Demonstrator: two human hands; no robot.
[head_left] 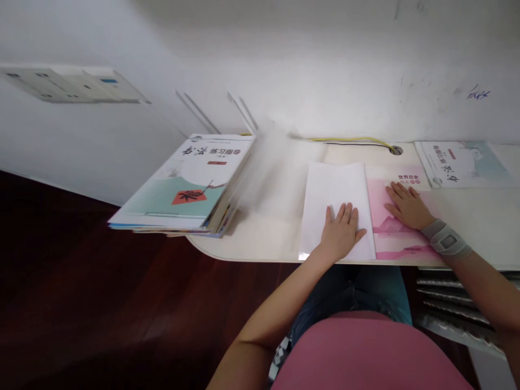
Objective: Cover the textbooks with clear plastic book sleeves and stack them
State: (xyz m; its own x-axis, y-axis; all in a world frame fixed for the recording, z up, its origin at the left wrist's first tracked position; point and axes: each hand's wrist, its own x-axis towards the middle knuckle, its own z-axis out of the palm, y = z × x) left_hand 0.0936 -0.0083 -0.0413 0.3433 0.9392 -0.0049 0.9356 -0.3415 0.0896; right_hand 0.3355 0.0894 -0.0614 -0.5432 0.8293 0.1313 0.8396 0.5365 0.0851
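My left hand [342, 232] lies flat with fingers stretched out on a white cover [335, 187], which looks like paper or clear plastic. To its right, my right hand [408, 206] rests spread on a pink book [390, 238] with Chinese lettering on its front. The white cover and the pink book lie side by side at the desk's front edge, touching along one line; whether they are joined I cannot tell. Behind and left of my left hand, a translucent sheet [270, 173] shows blurred on the desk. A grey band circles my right wrist.
A tall stack of books [182, 184] stands at the desk's left end. Another booklet [463, 163] lies at the back right. Yellow and black cables [353, 140] run along the wall into a round desk hole [396, 150]. The white desk [239, 246] has a rounded left corner.
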